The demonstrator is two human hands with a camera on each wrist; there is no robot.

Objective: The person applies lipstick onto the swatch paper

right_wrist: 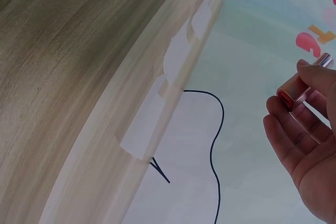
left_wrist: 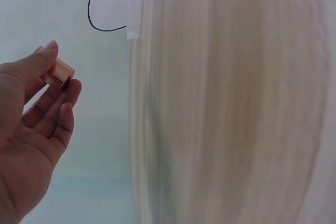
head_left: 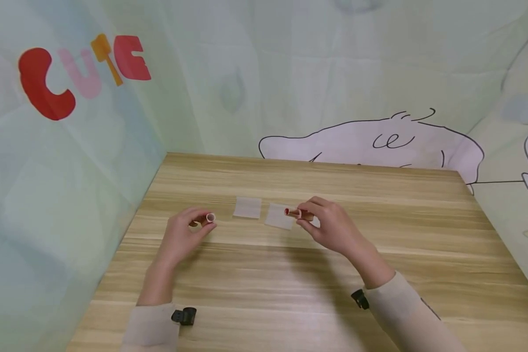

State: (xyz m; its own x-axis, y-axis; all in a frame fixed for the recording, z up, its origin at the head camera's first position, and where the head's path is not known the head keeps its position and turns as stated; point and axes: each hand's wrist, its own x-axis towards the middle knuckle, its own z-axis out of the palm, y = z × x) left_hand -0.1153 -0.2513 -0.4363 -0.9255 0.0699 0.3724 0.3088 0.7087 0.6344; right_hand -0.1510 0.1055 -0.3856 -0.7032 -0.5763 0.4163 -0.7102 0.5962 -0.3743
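Note:
My left hand (head_left: 182,237) pinches a rose-gold lipstick cap (head_left: 210,218) between thumb and fingers, its round hollow end facing up. In the left wrist view the cap (left_wrist: 62,72) shows as a short shiny tube. My right hand (head_left: 336,229) holds a rose-gold lipstick (head_left: 305,215) by its base, with the narrower neck pointing left toward the cap. The right wrist view shows the lipstick (right_wrist: 295,90) with a dark red base end. Both hands are above the table, well apart from each other.
On the wooden table (head_left: 246,283) lie a thin white square (head_left: 247,208) and a second white square (head_left: 278,216), partly behind the lipstick. Another white piece (head_left: 316,222) peeks out behind my right fingers. Printed cloth walls (head_left: 211,88) border the table's back and sides.

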